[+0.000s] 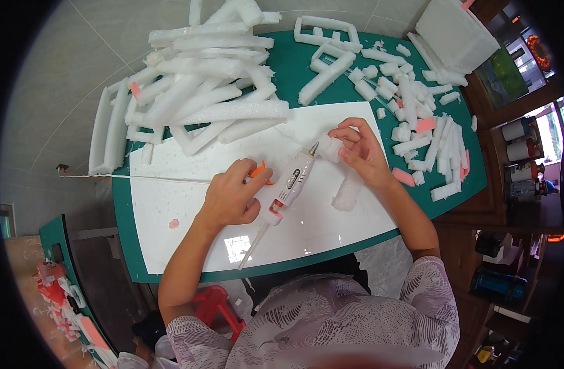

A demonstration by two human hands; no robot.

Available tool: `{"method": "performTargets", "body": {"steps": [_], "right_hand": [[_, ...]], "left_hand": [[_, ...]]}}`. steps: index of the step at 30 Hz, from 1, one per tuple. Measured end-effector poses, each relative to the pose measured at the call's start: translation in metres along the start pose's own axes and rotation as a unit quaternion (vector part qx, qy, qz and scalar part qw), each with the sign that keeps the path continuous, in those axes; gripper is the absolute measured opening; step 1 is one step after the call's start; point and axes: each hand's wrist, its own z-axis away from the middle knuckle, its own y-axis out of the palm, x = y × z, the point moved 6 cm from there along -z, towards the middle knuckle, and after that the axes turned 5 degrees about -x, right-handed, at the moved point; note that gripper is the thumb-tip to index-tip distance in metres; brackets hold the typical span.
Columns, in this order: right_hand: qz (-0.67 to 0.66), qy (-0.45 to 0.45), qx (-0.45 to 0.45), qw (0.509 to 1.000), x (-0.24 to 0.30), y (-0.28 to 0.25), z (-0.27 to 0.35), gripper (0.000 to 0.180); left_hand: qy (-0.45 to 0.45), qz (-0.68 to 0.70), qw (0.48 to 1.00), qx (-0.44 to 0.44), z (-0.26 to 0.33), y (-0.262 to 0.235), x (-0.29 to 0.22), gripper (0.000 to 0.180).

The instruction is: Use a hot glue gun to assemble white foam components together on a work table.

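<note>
My left hand (233, 192) is wrapped round the handle of a white hot glue gun (292, 178) with an orange trigger. A glue stick (254, 247) pokes out of the gun's back end, toward me. Between the fingers of my right hand (363, 150) is a small white foam block (329, 148), and the gun's metal nozzle (313, 148) is right at its left side; whether they touch I cannot tell. Just below that block, a thicker white foam piece (347, 192) rests on the white board (190, 246).
A tall heap of white foam strips (202, 80) fills the back left of the green table (288, 61). Loose foam offcuts (411, 117), some pink, cover the right side. Foam frames (328, 34) lie at the back. The gun's white cord (140, 178) runs off left.
</note>
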Motion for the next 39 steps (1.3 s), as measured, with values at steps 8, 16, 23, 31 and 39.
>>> {"method": "performTargets", "body": {"steps": [8,16,23,31,39], "right_hand": [[-0.012,-0.005,0.001,1.0,-0.0004,-0.0003,0.0002,0.044],[-0.031,-0.013,0.006,0.999,-0.0007,0.0005,-0.0005,0.043],[-0.024,-0.005,0.006,1.0,0.0022,-0.0007,0.0013,0.044],[-0.028,0.019,0.002,0.999,0.002,0.0029,0.0015,0.039],[0.005,-0.003,-0.024,1.0,-0.0057,-0.002,-0.0015,0.017]], "left_hand": [[0.0,0.002,1.0,0.0,-0.0004,-0.0011,0.0003,0.063],[-0.004,0.006,1.0,0.004,-0.0001,-0.0011,0.0017,0.064],[0.008,-0.002,1.0,-0.03,-0.0019,-0.0038,0.004,0.059],[0.007,0.034,0.999,-0.022,-0.0021,-0.0042,0.0033,0.06],[-0.017,0.063,0.998,-0.01,-0.003,-0.0016,0.0022,0.061]]}}
